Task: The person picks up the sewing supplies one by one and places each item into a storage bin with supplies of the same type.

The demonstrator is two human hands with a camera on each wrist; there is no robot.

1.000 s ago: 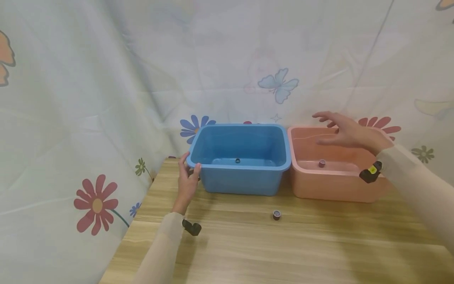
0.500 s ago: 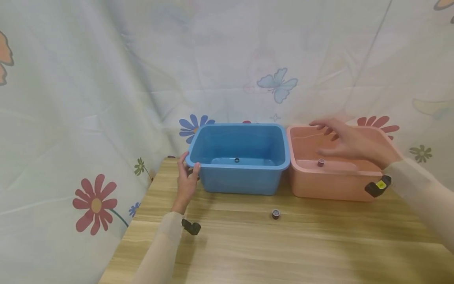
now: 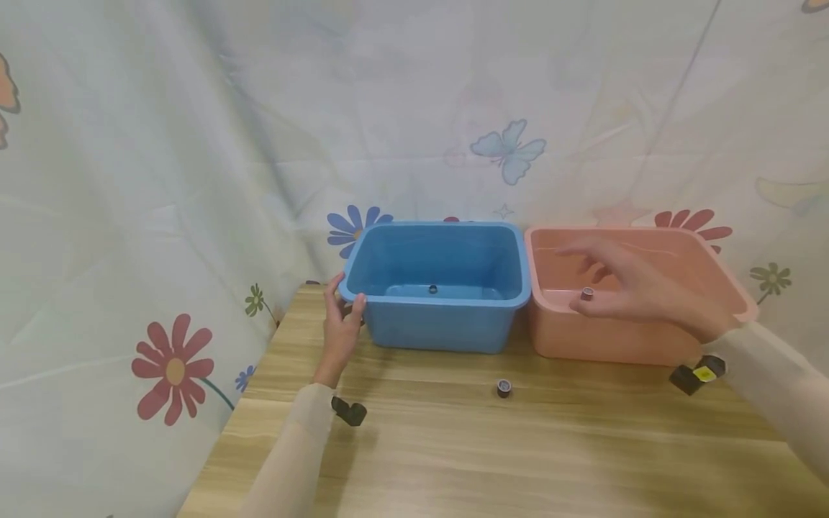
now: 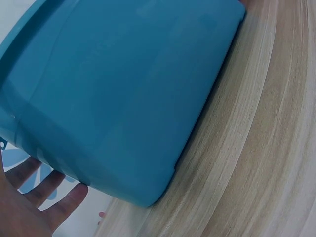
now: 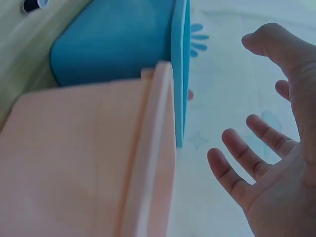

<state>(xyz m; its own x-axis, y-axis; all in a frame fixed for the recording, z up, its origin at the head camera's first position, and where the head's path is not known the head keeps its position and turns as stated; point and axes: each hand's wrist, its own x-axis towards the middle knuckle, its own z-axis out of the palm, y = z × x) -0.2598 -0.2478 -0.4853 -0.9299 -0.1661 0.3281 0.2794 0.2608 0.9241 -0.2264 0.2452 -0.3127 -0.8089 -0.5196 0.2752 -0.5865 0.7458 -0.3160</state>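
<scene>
My left hand [image 3: 342, 334] holds the front-left corner of a blue plastic bin [image 3: 440, 327]. Its thumb is on the front and its fingers are along the side; in the left wrist view the fingers [image 4: 63, 207] reach the bin's wall under the rim. My right hand [image 3: 631, 288], fingers spread and loosely bent, hangs over a salmon-pink bin [image 3: 583, 338] holding nothing. Inside the pink bin lies a small dark cylinder with a pale top [image 3: 586, 293]. A similar small cylinder [image 3: 504, 388] stands on the table in front, and a small dark round piece [image 3: 433, 289] lies in the blue bin.
Both bins stand side by side on a wood-grain table [image 3: 421, 446], their rims close together. Behind them hangs a pale curtain [image 3: 414, 129] printed with flowers and butterflies. The table's left edge runs beside my left arm.
My right hand has come down from above the pink bin's back rim to over its opening and front, fingers still spread. The left hand, bins and small pieces have stayed put.
</scene>
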